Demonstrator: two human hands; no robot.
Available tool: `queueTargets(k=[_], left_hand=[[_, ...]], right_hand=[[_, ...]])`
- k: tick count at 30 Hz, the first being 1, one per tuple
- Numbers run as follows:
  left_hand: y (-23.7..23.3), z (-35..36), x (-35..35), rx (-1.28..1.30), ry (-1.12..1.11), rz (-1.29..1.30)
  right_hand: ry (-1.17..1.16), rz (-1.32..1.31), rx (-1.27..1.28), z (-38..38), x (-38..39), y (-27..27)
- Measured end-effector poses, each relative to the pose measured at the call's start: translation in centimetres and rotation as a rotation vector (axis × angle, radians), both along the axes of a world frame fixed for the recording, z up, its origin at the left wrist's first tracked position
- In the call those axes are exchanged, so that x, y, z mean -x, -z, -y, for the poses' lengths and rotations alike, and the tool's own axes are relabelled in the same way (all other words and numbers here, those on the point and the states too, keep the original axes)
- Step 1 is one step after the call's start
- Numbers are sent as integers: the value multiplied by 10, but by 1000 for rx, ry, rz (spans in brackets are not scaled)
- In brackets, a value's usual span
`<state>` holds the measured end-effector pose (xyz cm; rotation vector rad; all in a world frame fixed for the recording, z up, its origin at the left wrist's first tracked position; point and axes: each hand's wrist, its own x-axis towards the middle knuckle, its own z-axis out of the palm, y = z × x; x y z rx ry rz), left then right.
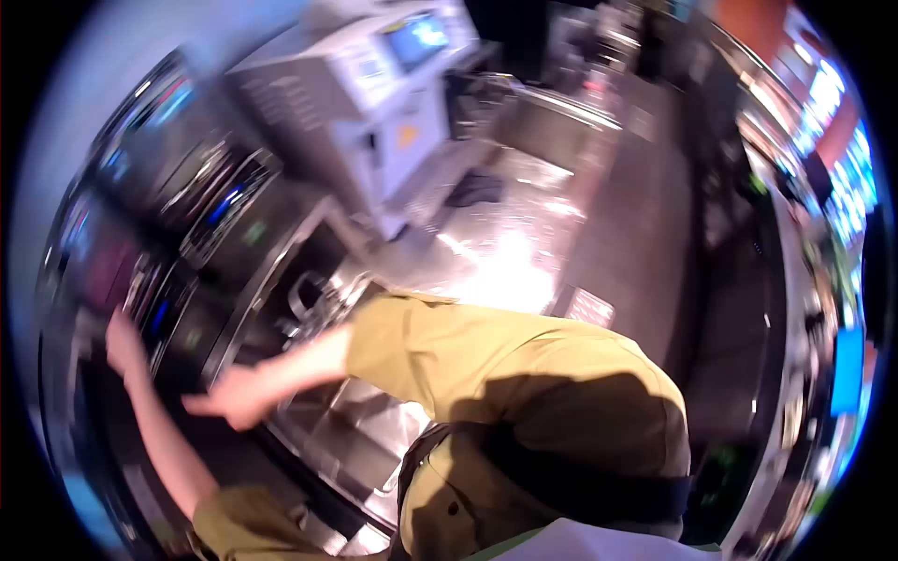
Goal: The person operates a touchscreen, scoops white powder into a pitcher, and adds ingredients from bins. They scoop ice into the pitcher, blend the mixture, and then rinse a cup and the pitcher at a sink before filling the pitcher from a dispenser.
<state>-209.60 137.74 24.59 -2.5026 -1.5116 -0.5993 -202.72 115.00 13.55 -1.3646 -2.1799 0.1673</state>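
Two bare arms in olive sleeves reach toward the left of the blurred view. The left hand (125, 342) is raised against the front of a dark machine (164, 309) with blue lights; its fingers are too smeared to tell whether they grip anything. The right hand (234, 397) is just beside it and lower, its fingers stretched out flat and holding nothing, above a steel desk (360, 444) with sunken trays. A white machine with a screen (374, 103) stands well apart farther back, beside the shiny floor (524, 266).
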Motion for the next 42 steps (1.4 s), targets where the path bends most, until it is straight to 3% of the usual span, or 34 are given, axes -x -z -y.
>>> queueTargets(k=[1,2,3,4,5,7,8,10,11,12,13,14,15,18,19,20,21,22,23,24,25,27,30,31,33,34,36,37,38,39,40,41,42], left_hand=[[16,-19,4,-117,74,68],[8,-25,11,-133,-19,22],[16,-20,4,-155,44,165],[23,-3,-2,-376,74,196],[31,25,-9,-600,98,233],[61,66,-26,-882,132,641],[79,102,-52,-797,297,775],[122,227,-136,-502,561,1046],[135,294,-188,-286,692,1018],[137,369,-242,-164,818,880],[167,415,-294,86,965,945],[185,472,-341,627,850,882],[211,515,-383,869,1077,759],[256,686,-509,809,1525,461],[268,733,-541,795,1667,336],[284,768,-572,833,1754,124],[292,801,-603,872,1831,-94],[277,827,-627,797,1902,-422],[263,850,-651,716,1948,-756],[262,872,-684,869,2005,-899],[267,889,-715,1016,2008,-813],[268,922,-786,1132,1874,-769],[291,964,-920,790,1751,-882],[303,979,-977,773,1800,-918],[287,1021,-1073,723,1920,-649],[276,1049,-1128,663,1950,-537],[250,1108,-1211,710,2005,-303],[228,1137,-1249,757,2031,-160],[214,1176,-1281,1013,2043,-89],[199,1220,-1364,1214,2030,-28],[204,1248,-1408,1078,2016,64],[212,1269,-1453,940,2009,158],[213,1285,-1495,967,1997,244]], right_hand=[[-103,-105,-199,48,-25,27],[-156,-259,-160,96,-51,40],[-121,-387,43,153,-89,64],[11,-601,65,201,-117,105],[332,-647,109,261,-144,144],[960,-1004,362,407,-204,206],[1253,-1235,407,480,-233,236],[1783,-1081,268,635,-275,241],[1918,-991,128,681,-294,220],[1947,-927,42,734,-324,223],[2005,-945,-109,762,-347,206],[2020,-977,-250,781,-366,194],[2025,-997,-401,796,-393,187],[1826,-908,-323,844,-467,222],[1749,-1191,-266,853,-493,251],[1658,-1221,-179,853,-510,267],[1477,-1533,-125,850,-527,275],[1445,-1369,205,841,-531,230],[1143,-1192,346,855,-550,219],[1010,-1209,450,869,-570,200],[872,-1210,545,885,-601,181],[914,-1236,513,930,-677,167],[1297,-1097,216,996,-808,206],[1443,-1033,116,1013,-854,220],[1633,-528,365,1065,-926,228],[1628,-787,451,1097,-960,231],[1692,-892,391,1171,-1015,240],[1754,-941,453,1199,-1035,206],[1978,-802,377,1242,-1051,235],[2139,-808,87,1327,-1083,291],[2163,-856,-10,1335,-1100,248],[2311,-980,246,1373,-1118,262],[2253,-1177,313,1451,-1128,354]])
